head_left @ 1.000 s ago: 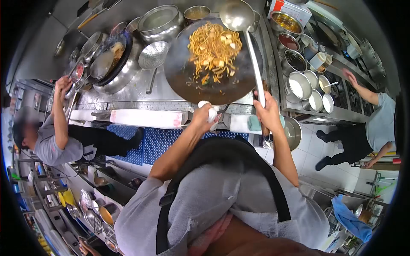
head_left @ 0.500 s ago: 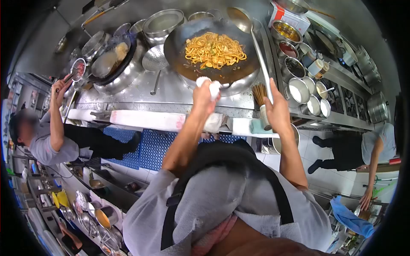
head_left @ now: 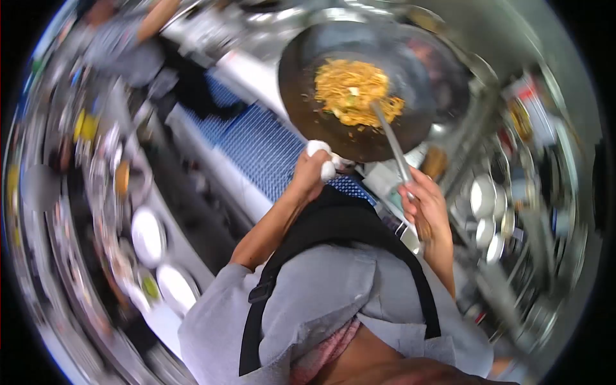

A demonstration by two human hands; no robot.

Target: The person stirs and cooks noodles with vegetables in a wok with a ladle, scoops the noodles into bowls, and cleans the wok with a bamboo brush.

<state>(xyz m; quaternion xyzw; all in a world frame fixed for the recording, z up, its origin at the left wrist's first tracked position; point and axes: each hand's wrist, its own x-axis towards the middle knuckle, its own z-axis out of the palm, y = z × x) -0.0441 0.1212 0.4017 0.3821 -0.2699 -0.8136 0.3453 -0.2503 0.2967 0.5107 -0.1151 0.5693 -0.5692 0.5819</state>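
Note:
A large dark wok [head_left: 298,86] holds a heap of brown fried noodles [head_left: 346,83] with pale and green bits. My left hand [head_left: 309,173] is closed round a folded white cloth [head_left: 319,151] at the wok's near rim; the handle under the cloth is mostly hidden. In my right hand [head_left: 427,204] is the long metal handle of a ladle [head_left: 393,142]. Its shaft slants up and left into the wok, and its lower end meets the noodles, where the bowl cannot be made out. A blurred brown bamboo brush [head_left: 435,163] stands just beyond my right hand.
White bowls [head_left: 482,196] cluster on the right, near a red-and-white box [head_left: 536,106]. A blue mat [head_left: 256,147] covers the floor at left. White plates [head_left: 148,236] lie on a lower-left counter. Another person [head_left: 125,54] stands at upper left. Much of the surroundings is motion-blurred.
My view has swung round, turning the room in the picture. The wok is tilted differently, and the ladle has come down from beyond the right rim into the noodles. Both hands keep their grips.

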